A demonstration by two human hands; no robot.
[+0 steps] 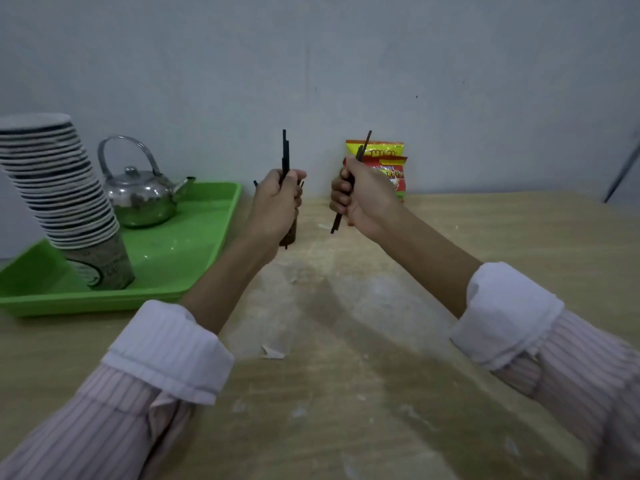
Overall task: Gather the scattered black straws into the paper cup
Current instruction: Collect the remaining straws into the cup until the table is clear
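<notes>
A pale wooden surface (346, 393) fills the lower half of the view and meets a plain grey wall (311, 64) at the back.

On the left of the surface sits one shallow green plastic tray (194, 258). It holds two things. The first is a tall stack of white paper cups (59, 188), nested upside down and leaning left (too many dark-edged rims to count exactly). The second is one shiny steel kettle (142, 199) behind the stack, lid on, hoop handle upright, spout pointing right.

Two red and yellow snack packets (384, 150) lean against the wall, one overlapping the other, just behind the right hand.

A person's forearms reach in from the bottom corners, in pink striped sleeves (166, 351) with white turned-back cuffs.

The left hand (277, 206) is a fist curled round an upright bundle of thin black straws (285, 150). There are several, but the count is unclear.

A small brown shape (289, 235) shows just under that hand, mostly hidden. Whether it is a cup cannot be told.

The right hand (363, 199), near the left but apart, has its fingers wrapped round a smaller tilted clutch of black straws (363, 147), at least two.

One white paper scrap (273, 353) lies on the surface between the forearms.
</notes>
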